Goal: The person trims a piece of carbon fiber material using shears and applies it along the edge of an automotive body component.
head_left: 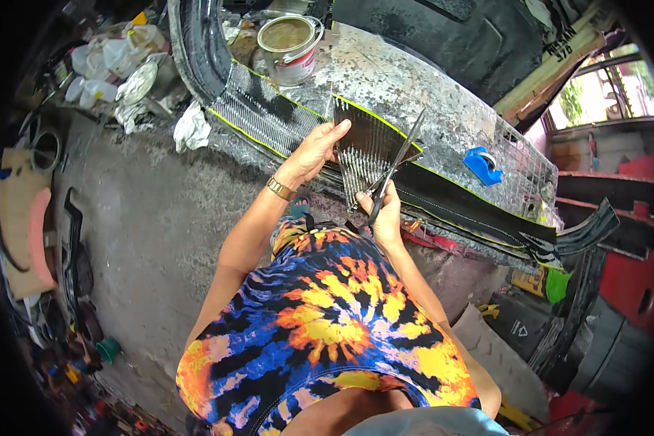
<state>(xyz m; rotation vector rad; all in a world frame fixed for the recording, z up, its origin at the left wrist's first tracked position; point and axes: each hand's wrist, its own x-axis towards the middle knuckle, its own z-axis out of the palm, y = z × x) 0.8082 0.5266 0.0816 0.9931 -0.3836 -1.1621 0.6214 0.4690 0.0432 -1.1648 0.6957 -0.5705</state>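
Observation:
My left hand [316, 151], with a metal-banded watch on its wrist, pinches the left side of a cut piece of black woven carbon-fibre cloth [367, 134] with a yellow edge. In my right hand [385, 214] is a pair of scissors [408, 139], its blades pointing up and away along the right side of that piece. Right fingers also sit close to the cloth's lower corner; whether they grip it I cannot tell. Below and beyond, a long strip of the same cloth [458, 200] with yellow edges lies along the near side of the worktable [443, 123].
An open metal tin [292, 71] stands at the table's far left, near a curved black panel [196, 47]. A blue tape dispenser [492, 176] rests to the right. Crumpled white material [192, 129] and plastic containers [98, 62] are at left. Black curved parts [75, 232] lie on the floor.

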